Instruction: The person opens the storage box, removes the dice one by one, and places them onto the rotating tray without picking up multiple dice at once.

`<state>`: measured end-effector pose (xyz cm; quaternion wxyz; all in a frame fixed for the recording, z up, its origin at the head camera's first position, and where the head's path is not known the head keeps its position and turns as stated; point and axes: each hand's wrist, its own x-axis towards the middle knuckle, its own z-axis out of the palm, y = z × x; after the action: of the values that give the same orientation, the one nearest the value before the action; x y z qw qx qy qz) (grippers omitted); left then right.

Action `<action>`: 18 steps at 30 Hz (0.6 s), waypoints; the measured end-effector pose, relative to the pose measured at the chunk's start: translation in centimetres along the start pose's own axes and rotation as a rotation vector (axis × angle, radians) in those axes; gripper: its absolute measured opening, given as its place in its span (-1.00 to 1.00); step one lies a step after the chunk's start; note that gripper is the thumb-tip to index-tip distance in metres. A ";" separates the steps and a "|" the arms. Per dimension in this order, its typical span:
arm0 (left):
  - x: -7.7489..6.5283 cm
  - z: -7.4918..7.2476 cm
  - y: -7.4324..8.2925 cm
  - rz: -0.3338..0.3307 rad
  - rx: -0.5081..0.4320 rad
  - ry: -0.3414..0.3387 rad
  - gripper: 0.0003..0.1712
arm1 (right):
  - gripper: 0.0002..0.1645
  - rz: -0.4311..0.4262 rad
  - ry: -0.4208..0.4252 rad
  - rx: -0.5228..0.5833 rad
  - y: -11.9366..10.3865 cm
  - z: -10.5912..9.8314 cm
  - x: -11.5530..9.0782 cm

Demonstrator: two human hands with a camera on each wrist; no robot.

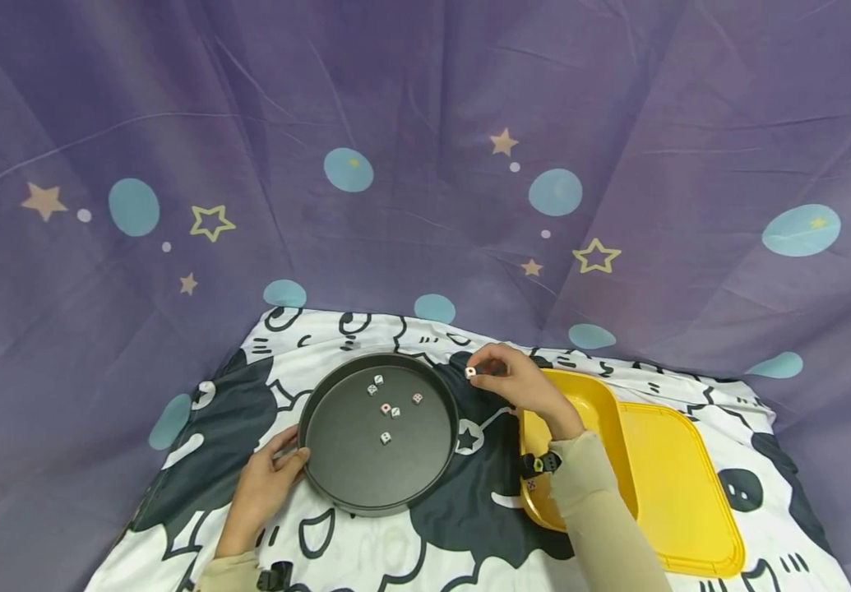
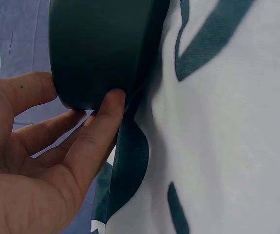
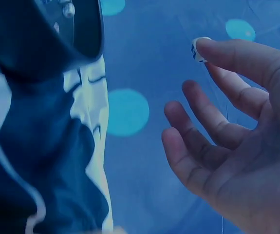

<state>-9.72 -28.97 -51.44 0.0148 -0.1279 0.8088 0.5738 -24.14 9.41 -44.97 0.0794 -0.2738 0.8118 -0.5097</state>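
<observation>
A round dark pan [image 1: 381,469] lies on the patterned cloth, several small white dice [image 1: 386,438] scattered over its floor. At its left side my left hand [image 1: 265,485] grips the edge, and the left wrist view shows the digits against the outer wall of the pan [image 2: 101,48]. My right hand [image 1: 517,382] is raised between the pan and a yellow tray [image 1: 603,411]. Thumb and index finger pinch one white die [image 3: 199,50], the other fingers of that right hand [image 3: 247,131] loosely bent and holding nothing. The right forearm passes over the tray.
Beside the tray lies a flat yellow lid [image 1: 677,485], to the right. A small die [image 1: 531,485] shows in the tray near the wrist strap. Black-and-white cloth [image 1: 366,559] covers the table, and a purple curtain [image 1: 425,99] hangs behind it.
</observation>
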 end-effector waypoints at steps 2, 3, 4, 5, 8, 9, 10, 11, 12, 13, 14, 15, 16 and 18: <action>0.0 0.0 -0.1 0.001 -0.006 0.002 -0.42 | -0.76 -0.007 -0.001 -0.005 -0.4 0.7 0.7; 0.1 0.1 -0.1 0.003 -0.008 0.001 -0.42 | -0.75 -0.010 0.000 -0.010 -0.7 1.0 1.1; 0.1 0.1 -0.1 0.006 -0.013 0.000 -0.42 | -0.75 -0.008 0.002 -0.010 -0.9 1.3 1.4; 0.1 0.1 -0.2 0.008 -0.014 0.000 -0.42 | -0.74 -0.007 0.005 -0.011 -1.1 1.6 1.8; 0.1 0.0 -0.2 0.011 -0.018 0.000 -0.41 | -0.73 -0.012 0.015 -0.006 -1.5 2.6 2.7; 0.1 0.0 -0.2 0.011 -0.018 0.001 -0.41 | -0.73 -0.020 0.021 -0.005 -1.7 2.9 3.0; 0.0 0.0 -0.2 0.011 -0.017 0.000 -0.41 | -0.75 -0.027 0.023 -0.001 -1.8 3.3 3.4; 0.0 0.0 -0.1 0.010 -0.016 -0.001 -0.41 | -0.76 -0.041 0.026 0.000 -1.9 3.7 3.7; 0.0 -0.1 -0.1 0.009 -0.016 -0.001 -0.41 | -0.77 -0.052 0.030 0.001 -2.0 4.0 4.0; 0.0 -0.1 -0.1 0.008 -0.016 -0.003 -0.41 | -0.78 -0.064 0.034 -0.001 -2.1 4.4 4.3; -0.1 -0.1 -0.1 0.008 -0.017 -0.004 -0.41 | -0.78 -0.080 0.036 0.000 -2.2 4.8 4.6; -0.1 -0.1 -0.1 0.007 -0.019 -0.005 -0.41 | -0.79 -0.097 0.039 -0.004 -2.3 5.2 4.9; -0.1 -0.1 -0.1 0.006 -0.022 -0.005 -0.41 | -0.80 -0.112 0.041 -0.005 -2.3 5.6 5.3; 0.0 0.0 -0.1 0.007 -0.028 -0.004 -0.41 | -0.80 -0.137 0.047 -0.008 -2.4 6.3 5.8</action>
<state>-9.65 -29.05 -51.55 0.0126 -0.1240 0.8011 0.5854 -25.55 0.59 -44.94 0.0240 -0.3171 0.7949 -0.5168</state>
